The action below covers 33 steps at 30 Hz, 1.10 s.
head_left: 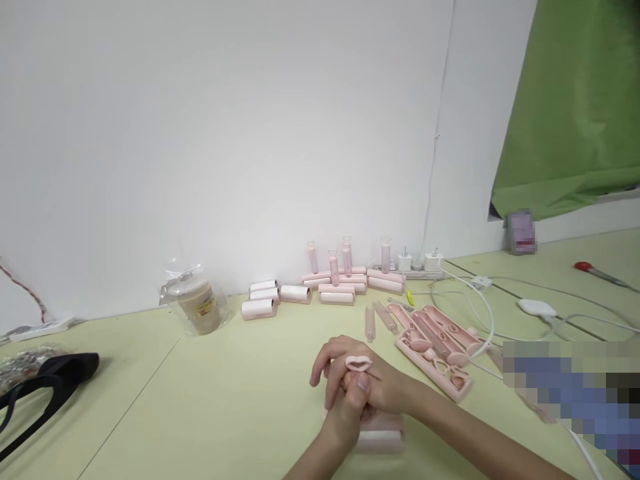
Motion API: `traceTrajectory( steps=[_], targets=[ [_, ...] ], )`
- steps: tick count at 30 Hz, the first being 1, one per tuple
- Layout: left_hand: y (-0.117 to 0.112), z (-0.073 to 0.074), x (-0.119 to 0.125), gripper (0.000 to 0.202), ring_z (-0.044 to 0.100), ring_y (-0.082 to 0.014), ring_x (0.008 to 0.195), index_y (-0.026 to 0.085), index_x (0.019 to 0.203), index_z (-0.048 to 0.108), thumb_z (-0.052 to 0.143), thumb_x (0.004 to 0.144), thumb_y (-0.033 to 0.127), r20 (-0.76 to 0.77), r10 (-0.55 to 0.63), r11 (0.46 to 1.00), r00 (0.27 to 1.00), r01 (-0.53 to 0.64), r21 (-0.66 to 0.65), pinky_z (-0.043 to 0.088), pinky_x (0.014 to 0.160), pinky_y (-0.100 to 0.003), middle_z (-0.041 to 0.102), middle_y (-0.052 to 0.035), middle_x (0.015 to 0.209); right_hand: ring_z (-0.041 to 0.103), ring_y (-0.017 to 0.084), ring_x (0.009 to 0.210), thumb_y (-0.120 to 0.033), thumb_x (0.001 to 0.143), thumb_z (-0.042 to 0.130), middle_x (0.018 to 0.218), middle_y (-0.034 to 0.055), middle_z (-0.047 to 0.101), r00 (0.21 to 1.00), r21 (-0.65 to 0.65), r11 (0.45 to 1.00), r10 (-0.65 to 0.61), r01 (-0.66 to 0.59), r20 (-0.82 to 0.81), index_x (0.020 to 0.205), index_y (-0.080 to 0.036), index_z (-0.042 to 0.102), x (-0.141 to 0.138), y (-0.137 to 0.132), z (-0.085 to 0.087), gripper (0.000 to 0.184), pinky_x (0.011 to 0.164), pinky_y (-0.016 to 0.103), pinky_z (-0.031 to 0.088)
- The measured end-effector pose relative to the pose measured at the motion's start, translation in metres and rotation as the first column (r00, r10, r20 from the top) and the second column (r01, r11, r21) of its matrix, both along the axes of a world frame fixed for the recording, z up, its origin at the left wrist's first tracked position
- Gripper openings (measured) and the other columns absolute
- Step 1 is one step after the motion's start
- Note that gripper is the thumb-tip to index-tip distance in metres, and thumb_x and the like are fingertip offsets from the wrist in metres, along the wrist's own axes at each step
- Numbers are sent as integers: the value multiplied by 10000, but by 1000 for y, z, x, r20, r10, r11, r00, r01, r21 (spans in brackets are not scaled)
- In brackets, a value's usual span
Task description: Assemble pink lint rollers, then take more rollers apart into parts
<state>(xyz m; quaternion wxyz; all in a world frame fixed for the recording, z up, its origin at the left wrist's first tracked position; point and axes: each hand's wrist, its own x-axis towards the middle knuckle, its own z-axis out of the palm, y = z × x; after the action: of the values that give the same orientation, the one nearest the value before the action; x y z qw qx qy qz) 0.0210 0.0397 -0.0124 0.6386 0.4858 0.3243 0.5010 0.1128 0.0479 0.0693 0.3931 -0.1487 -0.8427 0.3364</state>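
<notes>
Your hands meet at the near side, right of centre. Your right forearm (pixel 465 423) slants in from the near right; the right hand (pixel 380 380) lies on the far side, fingers (pixel 327 353) bent leftward. Your left hand (pixel 345 410) presses against it, thumb (pixel 359 389) pointing far, fingers largely hidden.

Even, diffuse light brightens the white wall (pixel 250 133), while coarse pixel blocks (pixel 565 393) hide the lower right edge.
</notes>
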Motion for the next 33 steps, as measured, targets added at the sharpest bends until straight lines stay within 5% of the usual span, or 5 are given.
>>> traceTrajectory(
  steps=[10,16,23,28,33],
  targets=[
    [3,5,10,599,181,-31,275,207,396,299,532,526,744,63,6,984,998,-17,179,122,298,-196,204,86,303,593,148,731,-252,816,464,875,34,626,991,-180,982,-28,51,129,958,-200,615,15,3,-7,214,588,240,471],
    [5,11,12,613,154,-31,252,212,479,338,459,510,812,103,-38,978,994,16,208,154,263,-179,176,114,313,534,172,862,-274,774,556,939,40,538,982,-162,968,-184,190,51,815,-183,556,25,-4,-13,100,775,285,412],
    [5,15,7,631,268,-61,285,202,429,362,321,610,804,33,-104,973,994,95,210,241,317,-197,281,64,322,507,112,623,-230,783,485,810,-15,498,969,-250,939,-211,238,131,979,-222,467,26,-16,-17,197,541,214,413],
    [10,37,-15,650,508,-168,464,162,478,537,257,710,702,-164,-150,948,975,189,256,434,540,-303,486,-30,429,562,189,733,-276,515,748,964,26,545,827,-189,922,-195,338,528,1342,-275,137,47,-21,-31,1028,538,225,392],
    [13,51,-54,402,466,-241,1031,193,924,573,400,779,525,-333,199,926,922,-65,373,330,923,-358,569,-65,1005,598,174,740,-262,657,647,939,10,608,717,47,889,-398,456,571,1320,-260,225,35,1,-50,786,585,233,430]
  ],
)
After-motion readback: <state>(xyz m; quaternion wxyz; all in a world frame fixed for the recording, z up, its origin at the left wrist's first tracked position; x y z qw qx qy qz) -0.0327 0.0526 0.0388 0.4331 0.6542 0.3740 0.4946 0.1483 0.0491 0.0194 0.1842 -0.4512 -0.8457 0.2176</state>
